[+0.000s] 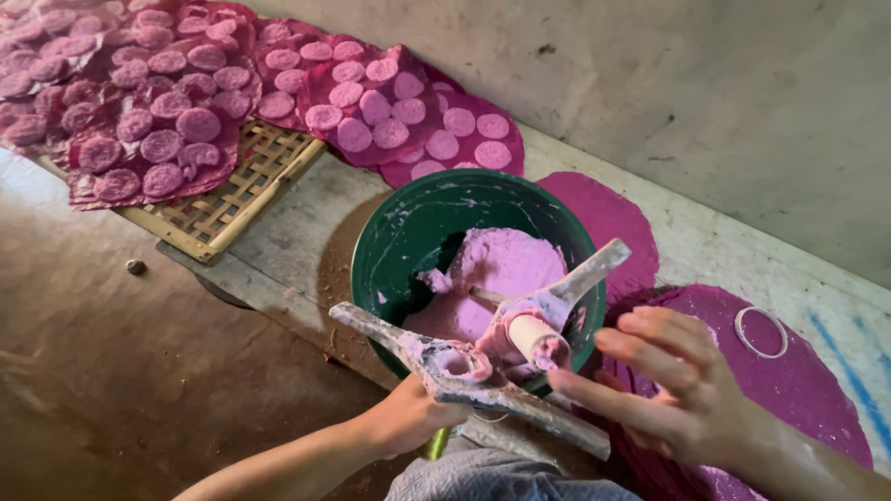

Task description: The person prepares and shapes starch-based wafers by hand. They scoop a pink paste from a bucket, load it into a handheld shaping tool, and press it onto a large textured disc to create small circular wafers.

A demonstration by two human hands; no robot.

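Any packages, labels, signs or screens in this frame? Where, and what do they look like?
None in view: no package, label, sign or screen.
What's there is unmarked: a green bowl of pink dough, a press at the left hand and right hand, pink discs on purple sheets, a woven tray.

Your left hand [408, 417] is mostly hidden beneath the paste-caked press [483, 362], your right hand [677, 390] is motion-blurred, and the mat of pink discs [167, 102] is cut off at the picture's top-left corner.
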